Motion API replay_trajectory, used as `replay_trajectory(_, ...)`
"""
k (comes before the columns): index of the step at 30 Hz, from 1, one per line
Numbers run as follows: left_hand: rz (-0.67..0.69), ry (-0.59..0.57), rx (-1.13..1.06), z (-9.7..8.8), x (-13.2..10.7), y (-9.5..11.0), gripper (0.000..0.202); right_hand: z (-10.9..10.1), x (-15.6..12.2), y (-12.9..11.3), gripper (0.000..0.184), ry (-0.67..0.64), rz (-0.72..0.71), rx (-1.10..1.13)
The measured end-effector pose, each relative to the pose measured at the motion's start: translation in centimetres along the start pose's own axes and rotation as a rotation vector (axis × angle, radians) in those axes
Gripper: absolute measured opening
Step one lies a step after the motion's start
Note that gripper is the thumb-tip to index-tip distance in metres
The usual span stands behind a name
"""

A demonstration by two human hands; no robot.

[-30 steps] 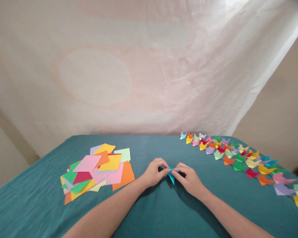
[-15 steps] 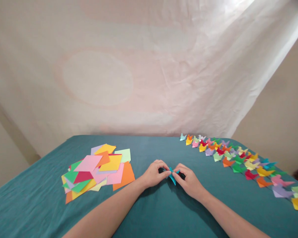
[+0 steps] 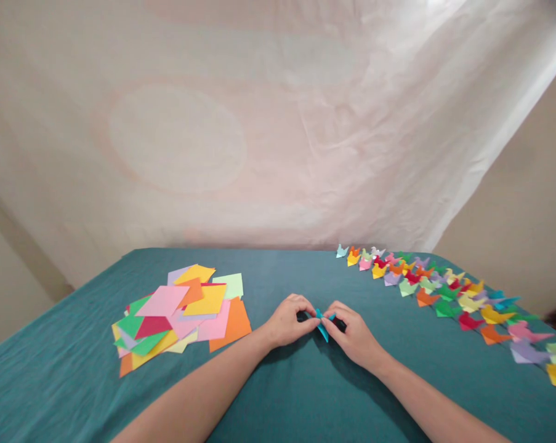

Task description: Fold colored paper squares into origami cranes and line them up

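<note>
A small folded piece of blue paper is held between my two hands, just above the teal cloth. My left hand pinches its left side between thumb and fingers. From the other side, my right hand grips it the same way, and the two thumb tips almost meet. One narrow point of the paper hangs down toward me, and another sticks out by the right fingers. My fingertips hide the middle of the fold.
Left of my hands lies a loose pile of coloured paper squares. Rows of small folded paper birds run down the right side of the cloth-covered table. Behind the far edge hangs a pale sheet.
Both hands stay pinched on the blue paper in nearly the same place. The view has shifted slightly; the paper's lower point looks a little straighter.
</note>
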State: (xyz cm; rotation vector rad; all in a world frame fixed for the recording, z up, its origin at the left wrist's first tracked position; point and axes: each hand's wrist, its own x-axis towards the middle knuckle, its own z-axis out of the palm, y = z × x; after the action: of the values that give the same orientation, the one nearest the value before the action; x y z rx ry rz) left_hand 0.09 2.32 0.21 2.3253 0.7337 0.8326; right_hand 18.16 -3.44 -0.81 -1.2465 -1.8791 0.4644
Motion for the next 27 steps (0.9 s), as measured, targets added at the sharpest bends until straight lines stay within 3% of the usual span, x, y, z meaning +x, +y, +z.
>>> replay_trajectory(16,0.029,-0.013,0.028,-0.05,-0.1,-0.35,0.009,0.18,-0.15,0.35,0.012,0.018,-0.04,-0.108)
replay_trajectory(27,0.006,-0.033,0.231,0.16,-0.39,0.25,0.007,0.15,-0.25,0.37,0.012,0.012,-0.044,-0.117)
